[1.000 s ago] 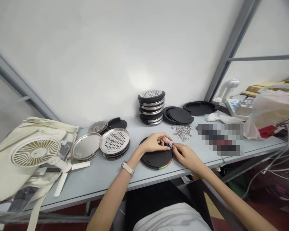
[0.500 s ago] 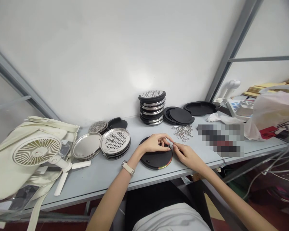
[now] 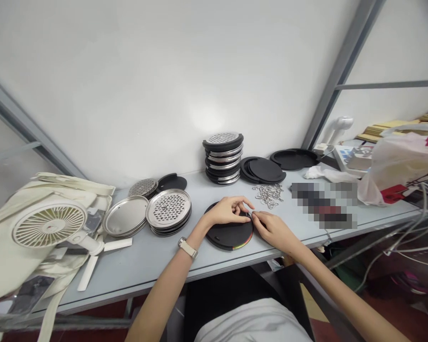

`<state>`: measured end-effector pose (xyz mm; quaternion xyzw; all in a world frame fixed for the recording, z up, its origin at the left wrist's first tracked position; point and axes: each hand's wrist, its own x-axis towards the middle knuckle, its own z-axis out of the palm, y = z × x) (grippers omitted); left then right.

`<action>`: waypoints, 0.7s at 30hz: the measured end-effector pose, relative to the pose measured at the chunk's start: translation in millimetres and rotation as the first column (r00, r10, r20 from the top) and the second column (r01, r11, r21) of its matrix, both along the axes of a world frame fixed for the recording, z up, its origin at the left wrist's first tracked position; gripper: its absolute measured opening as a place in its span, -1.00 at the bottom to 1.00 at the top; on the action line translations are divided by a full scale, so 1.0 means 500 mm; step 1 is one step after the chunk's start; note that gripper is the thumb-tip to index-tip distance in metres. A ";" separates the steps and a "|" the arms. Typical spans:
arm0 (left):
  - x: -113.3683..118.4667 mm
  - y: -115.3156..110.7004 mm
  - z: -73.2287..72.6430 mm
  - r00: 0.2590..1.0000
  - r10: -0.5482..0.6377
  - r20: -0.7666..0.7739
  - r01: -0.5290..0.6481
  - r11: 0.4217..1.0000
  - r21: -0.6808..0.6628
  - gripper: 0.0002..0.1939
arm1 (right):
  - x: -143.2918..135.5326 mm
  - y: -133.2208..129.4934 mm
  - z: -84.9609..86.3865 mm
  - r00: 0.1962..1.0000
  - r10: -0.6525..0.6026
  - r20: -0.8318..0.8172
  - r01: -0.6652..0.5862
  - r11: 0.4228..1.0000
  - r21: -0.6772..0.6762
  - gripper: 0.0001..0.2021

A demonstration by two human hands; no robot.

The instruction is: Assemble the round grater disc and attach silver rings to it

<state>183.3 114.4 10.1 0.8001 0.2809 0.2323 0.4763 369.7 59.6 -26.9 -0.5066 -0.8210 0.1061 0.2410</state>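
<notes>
A flat black round disc [image 3: 231, 236] lies near the table's front edge, with a red, yellow and green strip along its near right rim. Over its far part rests my left hand [image 3: 230, 210], the fingers curled and thumb and forefinger close to the rim. My right hand [image 3: 273, 231] pinches at the disc's right edge, its fingertips almost meeting those of the left. Something small and shiny seems to be between the fingertips, but its kind is hidden. Beyond the hands lies a pile of small metal hooks or clips [image 3: 268, 195].
Behind stands a stack of black-rimmed grater plates [image 3: 223, 159], beside black discs [image 3: 266, 169] and a black tray [image 3: 295, 159]. On the left are round metal grater plates [image 3: 168, 209], plain metal lids [image 3: 125, 216], a fan [image 3: 52, 224] and a cream bag [image 3: 7, 251]. A plastic bag [image 3: 395, 161] sits right.
The view has shifted slightly. My left forefinger is a little higher off the thumb, and my right fingertips have drawn slightly closer to the disc's rim. The disc stays in place.
</notes>
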 end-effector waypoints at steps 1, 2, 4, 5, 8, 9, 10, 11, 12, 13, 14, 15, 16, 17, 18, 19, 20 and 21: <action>0.000 0.000 0.000 1.000 -0.002 0.006 0.002 1.000 -0.007 -0.60 | 0.000 0.000 0.000 1.000 -0.001 -0.008 0.001 1.000 -0.001 -0.67; 0.000 0.000 -0.001 1.000 -0.004 0.012 0.004 1.000 -0.013 -0.61 | 0.000 -0.001 0.000 1.000 0.000 -0.018 0.000 1.000 -0.003 -0.67; 0.000 0.000 -0.001 1.000 -0.010 0.026 0.011 1.000 -0.027 -0.62 | 0.000 -0.002 0.003 0.999 0.006 -0.053 -0.006 1.000 -0.015 -0.66; 0.001 0.000 -0.001 0.999 -0.013 0.033 0.015 0.999 -0.036 -0.62 | 0.001 -0.003 0.005 0.997 0.010 -0.080 -0.012 1.000 -0.026 -0.65; 0.001 -0.001 0.000 0.999 -0.018 0.044 0.020 0.998 -0.055 -0.63 | 0.004 -0.006 0.013 0.986 0.020 -0.166 -0.032 0.997 -0.067 -0.63; 0.001 -0.002 0.001 0.999 -0.020 0.046 0.022 0.998 -0.056 -0.63 | 0.005 -0.006 0.015 0.983 0.021 -0.184 -0.035 0.997 -0.076 -0.63; 0.001 -0.002 0.001 0.999 -0.021 0.045 0.024 0.998 -0.053 -0.63 | 0.006 -0.006 0.016 0.981 0.022 -0.191 -0.038 0.996 -0.080 -0.63; 0.001 -0.002 0.002 0.999 -0.022 0.041 0.024 0.999 -0.047 -0.63 | 0.005 -0.005 0.015 0.982 0.023 -0.189 -0.039 0.996 -0.080 -0.63; 0.001 -0.002 0.002 0.999 -0.021 0.033 0.022 0.999 -0.039 -0.62 | 0.005 -0.004 0.014 0.984 0.022 -0.178 -0.037 0.996 -0.077 -0.62; 0.001 -0.002 0.002 1.000 -0.018 0.021 0.019 0.999 -0.028 -0.62 | 0.003 -0.003 0.012 0.988 0.017 -0.156 -0.029 0.997 -0.070 -0.62; 0.001 -0.002 0.002 1.000 -0.013 0.005 0.013 1.000 -0.014 -0.62 | 0.001 -0.002 0.010 0.993 0.006 -0.122 -0.014 0.998 -0.058 -0.61; 0.001 -0.001 0.002 1.000 -0.005 -0.013 0.005 1.000 0.001 -0.62 | -0.002 -0.001 0.007 0.997 -0.011 -0.080 0.007 0.999 -0.044 -0.60; 0.001 -0.001 0.001 1.000 0.002 -0.029 -0.002 1.000 0.015 -0.62 | -0.005 0.000 0.005 0.999 -0.035 -0.032 0.034 0.999 -0.027 -0.60; 0.001 0.000 0.001 0.999 0.010 -0.041 -0.009 1.000 0.028 -0.62 | -0.007 0.001 0.003 0.998 -0.056 0.010 0.056 0.998 -0.010 -0.59; 0.001 0.000 0.001 0.999 0.017 -0.048 -0.015 0.999 0.037 -0.62 | -0.008 0.001 0.002 0.997 -0.068 0.041 0.068 0.998 0.001 -0.59; 0.001 0.001 0.000 0.998 0.021 -0.052 -0.019 0.999 0.043 -0.62 | -0.009 0.001 0.002 0.996 -0.071 0.058 0.071 0.997 0.005 -0.58; 0.001 0.001 0.000 0.998 0.020 -0.052 -0.018 0.999 0.045 -0.62 | -0.009 0.001 0.002 0.996 -0.065 0.059 0.065 0.998 -0.001 -0.58; 0.001 0.001 0.000 0.999 0.013 -0.051 -0.011 0.999 0.042 -0.63 | -0.008 0.001 0.003 0.997 -0.053 0.050 0.054 0.998 -0.014 -0.58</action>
